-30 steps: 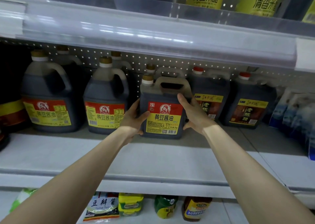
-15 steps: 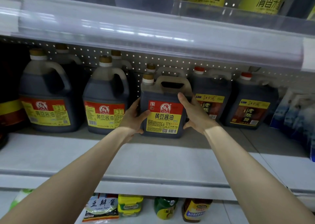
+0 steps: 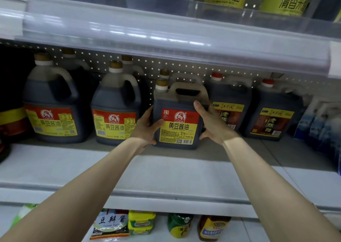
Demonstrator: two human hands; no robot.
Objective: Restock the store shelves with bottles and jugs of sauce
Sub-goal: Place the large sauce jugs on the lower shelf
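Observation:
A square jug of dark soy sauce (image 3: 178,116) with a red and yellow label and a top handle stands on the middle shelf (image 3: 166,169). My left hand (image 3: 146,129) grips its left side, thumb on the label's front. My right hand (image 3: 212,123) grips its right side, thumb on the upper right corner of the label. Another jug of the same kind stands right behind it, only its cap and handle showing.
Two round soy sauce jugs (image 3: 53,112) (image 3: 115,116) stand to the left, with more behind. Red-capped vinegar jugs (image 3: 273,112) stand to the right, then blue-white packs (image 3: 321,125). The upper shelf rail (image 3: 166,33) overhangs close above. Small jars and packets sit on the shelf below.
The jug and both hands have stayed nearly in place; the jug sits a little further back on the shelf.

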